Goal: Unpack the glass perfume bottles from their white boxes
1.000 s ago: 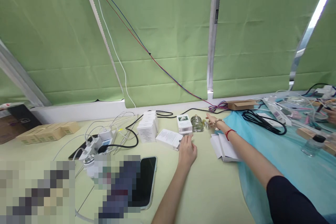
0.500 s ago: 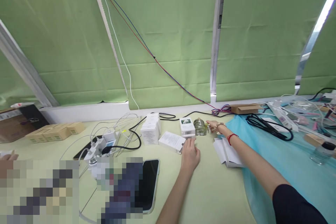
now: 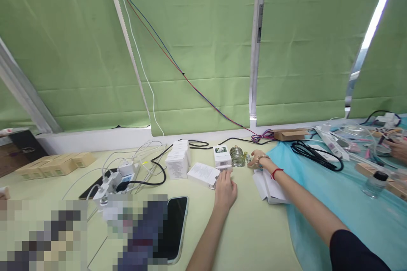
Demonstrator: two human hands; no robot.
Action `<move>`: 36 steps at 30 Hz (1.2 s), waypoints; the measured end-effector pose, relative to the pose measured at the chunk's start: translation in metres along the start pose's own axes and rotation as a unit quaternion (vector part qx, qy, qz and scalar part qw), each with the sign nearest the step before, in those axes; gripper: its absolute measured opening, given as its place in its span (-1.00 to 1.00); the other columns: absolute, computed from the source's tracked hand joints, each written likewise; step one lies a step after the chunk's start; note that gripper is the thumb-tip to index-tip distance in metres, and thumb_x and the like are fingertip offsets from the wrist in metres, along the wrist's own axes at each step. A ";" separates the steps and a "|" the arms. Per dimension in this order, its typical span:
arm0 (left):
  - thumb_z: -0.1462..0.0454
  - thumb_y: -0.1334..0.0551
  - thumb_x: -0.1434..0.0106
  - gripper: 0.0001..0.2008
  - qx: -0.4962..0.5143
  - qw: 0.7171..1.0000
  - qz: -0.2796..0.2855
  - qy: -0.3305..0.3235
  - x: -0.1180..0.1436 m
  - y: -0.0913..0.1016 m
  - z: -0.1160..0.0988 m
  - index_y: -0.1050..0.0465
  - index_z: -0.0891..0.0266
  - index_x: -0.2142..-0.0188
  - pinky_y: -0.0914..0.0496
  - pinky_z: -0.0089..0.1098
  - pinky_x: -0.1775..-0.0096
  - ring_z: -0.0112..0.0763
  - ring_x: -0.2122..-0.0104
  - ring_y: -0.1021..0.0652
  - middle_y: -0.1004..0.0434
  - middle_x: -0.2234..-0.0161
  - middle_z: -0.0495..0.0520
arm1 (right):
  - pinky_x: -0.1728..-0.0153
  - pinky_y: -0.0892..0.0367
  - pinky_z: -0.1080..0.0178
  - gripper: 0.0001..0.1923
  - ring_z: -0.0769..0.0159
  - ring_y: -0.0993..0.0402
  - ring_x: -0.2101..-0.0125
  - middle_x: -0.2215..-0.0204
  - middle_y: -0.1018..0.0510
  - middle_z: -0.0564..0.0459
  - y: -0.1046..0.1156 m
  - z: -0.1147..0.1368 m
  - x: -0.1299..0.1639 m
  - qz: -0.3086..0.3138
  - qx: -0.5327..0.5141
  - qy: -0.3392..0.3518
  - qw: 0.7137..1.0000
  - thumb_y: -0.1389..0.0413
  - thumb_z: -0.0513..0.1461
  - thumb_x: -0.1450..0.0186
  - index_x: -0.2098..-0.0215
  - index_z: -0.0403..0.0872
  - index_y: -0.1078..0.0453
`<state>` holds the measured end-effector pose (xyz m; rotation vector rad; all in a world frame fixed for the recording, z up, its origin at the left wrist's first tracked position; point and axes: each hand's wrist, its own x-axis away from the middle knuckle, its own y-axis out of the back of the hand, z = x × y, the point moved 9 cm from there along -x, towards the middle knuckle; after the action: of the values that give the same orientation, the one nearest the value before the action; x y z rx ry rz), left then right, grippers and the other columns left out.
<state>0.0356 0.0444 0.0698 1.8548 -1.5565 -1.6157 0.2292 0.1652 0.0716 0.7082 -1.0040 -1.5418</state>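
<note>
My left hand (image 3: 226,190) rests on the table with its fingers extended and touches the near right end of a lying white box (image 3: 203,175). Just beyond its fingertips stands a white box with a green picture (image 3: 222,156). My right hand (image 3: 258,159) reaches in from the right, fingers apart, close beside small glass bottles (image 3: 246,156) and seemingly holding nothing. Left of those bottles is a ribbed clear glass jar (image 3: 237,157). Folded white cartons (image 3: 270,188) lie under my right wrist. A group of white boxes (image 3: 177,163) stands upright further left.
A phone (image 3: 173,228) lies near me, left of my left forearm. Power strips and white cables (image 3: 110,186) clutter the left. Tan boxes (image 3: 54,166) sit beyond. On the right are blue sheeting (image 3: 330,203), a coiled black cable (image 3: 313,156), a black-capped bottle (image 3: 375,185) and another person's hand (image 3: 399,150).
My right hand has drawn slightly away from the small bottles, which now show more clearly. My left hand stays by the lying box. The view has shifted a little, and another person's hand appears at the right.
</note>
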 end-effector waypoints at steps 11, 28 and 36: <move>0.43 -0.02 -0.12 -0.61 0.011 1.000 0.016 0.015 0.001 -0.002 0.002 -0.26 0.25 0.04 -0.33 -0.23 0.09 -0.26 0.12 -0.41 -0.38 0.19 0.13 | 0.46 -0.27 0.40 -0.64 0.27 -0.51 0.29 0.29 -0.59 -0.02 -0.019 -0.006 -0.006 0.033 0.002 -0.003 0.999 -0.20 -0.22 -0.03 0.18 -0.07 -0.52; 0.43 -0.03 -0.11 -0.62 0.006 1.000 0.007 0.001 0.001 -0.003 0.000 -0.27 0.28 0.04 -0.35 -0.23 0.10 -0.26 0.16 -0.40 -0.38 0.20 0.14 | 0.32 -0.27 0.32 -0.60 0.13 -0.46 0.12 0.12 -0.54 -0.10 -0.004 0.005 0.007 -0.019 0.037 -0.001 0.999 -0.14 -0.05 -0.10 0.14 -0.04 -0.50; 0.43 -0.03 -0.11 -0.62 0.015 1.000 0.013 0.004 0.001 -0.005 0.003 -0.26 0.24 0.05 -0.33 -0.23 0.09 -0.27 0.14 -0.40 -0.37 0.19 0.12 | 0.40 -0.26 0.35 -0.69 0.20 -0.50 0.22 0.23 -0.58 -0.06 -0.001 0.006 0.009 -0.018 0.044 -0.008 0.999 -0.13 -0.05 -0.12 0.26 -0.02 -0.54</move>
<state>0.0357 0.0471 0.0650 1.8463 -1.6038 -1.5789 0.2221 0.1581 0.0741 0.7804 -1.0817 -1.5450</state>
